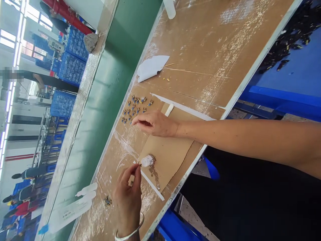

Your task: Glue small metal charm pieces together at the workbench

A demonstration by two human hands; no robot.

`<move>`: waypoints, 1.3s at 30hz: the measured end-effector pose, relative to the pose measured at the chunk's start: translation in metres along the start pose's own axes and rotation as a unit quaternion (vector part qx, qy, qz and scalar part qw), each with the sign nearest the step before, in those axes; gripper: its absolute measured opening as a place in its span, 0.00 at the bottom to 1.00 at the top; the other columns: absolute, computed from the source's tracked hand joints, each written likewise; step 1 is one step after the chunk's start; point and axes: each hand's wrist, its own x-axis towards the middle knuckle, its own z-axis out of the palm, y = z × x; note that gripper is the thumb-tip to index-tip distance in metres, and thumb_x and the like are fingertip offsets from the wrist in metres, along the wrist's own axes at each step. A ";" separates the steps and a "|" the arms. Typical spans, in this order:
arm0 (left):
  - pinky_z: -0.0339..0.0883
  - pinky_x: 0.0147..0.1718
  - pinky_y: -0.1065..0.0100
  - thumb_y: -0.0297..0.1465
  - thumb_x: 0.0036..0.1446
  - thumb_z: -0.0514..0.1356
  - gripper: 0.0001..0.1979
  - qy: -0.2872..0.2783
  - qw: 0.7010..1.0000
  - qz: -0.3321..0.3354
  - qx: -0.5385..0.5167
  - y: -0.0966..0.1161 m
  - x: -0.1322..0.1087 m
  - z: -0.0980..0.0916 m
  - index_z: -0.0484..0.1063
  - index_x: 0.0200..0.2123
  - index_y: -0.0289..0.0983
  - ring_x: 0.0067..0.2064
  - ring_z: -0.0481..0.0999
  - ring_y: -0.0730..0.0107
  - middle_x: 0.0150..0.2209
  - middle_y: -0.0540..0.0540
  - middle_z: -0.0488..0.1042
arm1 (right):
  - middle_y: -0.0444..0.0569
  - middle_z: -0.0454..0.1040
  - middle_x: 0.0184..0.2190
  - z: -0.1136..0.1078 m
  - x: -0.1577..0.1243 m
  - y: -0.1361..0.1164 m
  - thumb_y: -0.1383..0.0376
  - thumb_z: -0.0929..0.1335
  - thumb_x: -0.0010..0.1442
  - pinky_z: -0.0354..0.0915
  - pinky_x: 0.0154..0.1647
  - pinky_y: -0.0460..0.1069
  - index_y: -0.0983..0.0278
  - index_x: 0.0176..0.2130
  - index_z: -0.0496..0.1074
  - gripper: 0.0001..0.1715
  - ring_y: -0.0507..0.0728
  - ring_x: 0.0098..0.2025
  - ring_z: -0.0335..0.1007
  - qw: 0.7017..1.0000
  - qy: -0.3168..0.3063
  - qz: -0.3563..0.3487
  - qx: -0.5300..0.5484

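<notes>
My left hand [129, 192], with a silver bangle at the wrist, pinches a tiny dark-and-gold piece [139, 164] between thumb and fingertips. It is beside a small white-topped pot [147, 160] on a brown cardboard sheet [173, 147]. Another small piece [131, 183] shows against the fingers. My right hand [155, 123] reaches across the cardboard, fingers drawn together at the edge of several small blue-and-gold pieces [133, 107] set out on the table. Whatever lies in its fingertips is hidden. A little pile of similar pieces [107, 201] sits near my left hand.
A white-handled tool [169, 109] and white strips [185, 107] lie at the cardboard. White paper [151, 68] and thin sticks [175, 70] are to the right. White bottles [72, 211] lie on the left. A green channel [110, 73] runs behind the brown table [193, 43].
</notes>
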 end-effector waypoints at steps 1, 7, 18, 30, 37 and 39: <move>0.57 0.24 0.71 0.37 0.44 0.62 0.06 -0.002 1.000 0.000 0.008 0.000 0.001 0.001 0.77 0.28 0.44 0.22 0.67 0.71 0.27 0.50 0.76 | 0.46 0.73 0.28 0.000 0.000 0.000 0.71 0.59 0.58 0.56 0.31 0.44 0.68 0.37 0.72 0.14 0.46 0.24 0.58 1.000 0.001 0.000 0.001; 0.57 0.24 0.71 0.38 0.46 0.60 0.07 -0.005 0.998 0.031 0.048 -0.003 0.003 0.003 0.76 0.28 0.44 0.20 0.65 0.73 0.27 0.51 0.75 | 0.46 0.72 0.28 -0.001 0.001 -0.002 0.71 0.59 0.58 0.56 0.31 0.44 0.69 0.37 0.71 0.14 0.46 0.23 0.57 1.000 -0.012 0.004 0.012; 0.57 0.23 0.71 0.38 0.44 0.60 0.07 -0.016 0.999 0.039 0.022 0.001 0.006 0.004 0.76 0.25 0.43 0.19 0.65 0.73 0.26 0.50 0.75 | 0.46 0.74 0.30 0.000 0.002 0.000 0.72 0.59 0.58 0.57 0.33 0.44 0.67 0.37 0.71 0.13 0.47 0.26 0.60 1.000 -0.006 -0.005 0.012; 0.65 0.41 0.63 0.45 0.41 0.62 0.16 0.081 0.977 -0.199 -0.015 -0.026 -0.044 -0.018 0.76 0.29 0.41 0.38 0.75 0.60 0.32 0.48 0.78 | 0.44 0.70 0.25 -0.004 -0.001 -0.006 0.70 0.60 0.57 0.57 0.30 0.43 0.70 0.36 0.72 0.13 0.46 0.25 0.59 0.999 0.029 -0.005 0.038; 0.72 0.37 0.61 0.42 0.43 0.64 0.15 0.206 0.923 -0.292 -0.144 -0.079 -0.098 0.016 0.76 0.33 0.39 0.36 0.77 0.60 0.32 0.47 0.78 | 0.45 0.71 0.24 -0.002 -0.006 -0.009 0.71 0.61 0.56 0.58 0.28 0.43 0.70 0.36 0.73 0.13 0.45 0.24 0.61 0.998 0.020 0.016 0.050; 0.74 0.34 0.61 0.41 0.44 0.64 0.12 0.208 0.923 -0.288 -0.151 -0.090 -0.107 0.025 0.76 0.32 0.42 0.35 0.78 0.59 0.31 0.48 0.78 | 0.44 0.72 0.24 -0.002 -0.007 -0.009 0.70 0.61 0.56 0.58 0.27 0.42 0.69 0.36 0.73 0.12 0.45 0.23 0.60 0.998 0.011 0.028 0.049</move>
